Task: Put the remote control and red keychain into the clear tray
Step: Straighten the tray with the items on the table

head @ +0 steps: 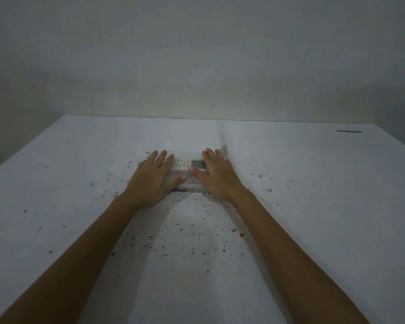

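1. White table [80,230]: it is filling the lower half of the view, sprinkled with dark specks, and is meeting a plain grey wall [197,54] at the far edge.
2. Left hand [153,177]: it is lying flat, fingers extended and slightly spread, pressing on the left end of the clear tray [193,182]; the thumb is reaching across the tray's near edge. It is gripping nothing.
3. Right hand [216,175]: it is likewise lying flat and spread on the tray's right end, thumb pointing inward, nearly meeting the left thumb; it is clasping nothing.
4. Clear tray: it is sitting on the table between and beneath both hands, mostly covered.
5. Remote control [188,163]: pale, with buttons and a small display, it is lying lengthwise inside the tray, showing between the hands.
6. Red keychain: hidden; a dark patch is showing at the tray's near edge, but I cannot tell what it is.
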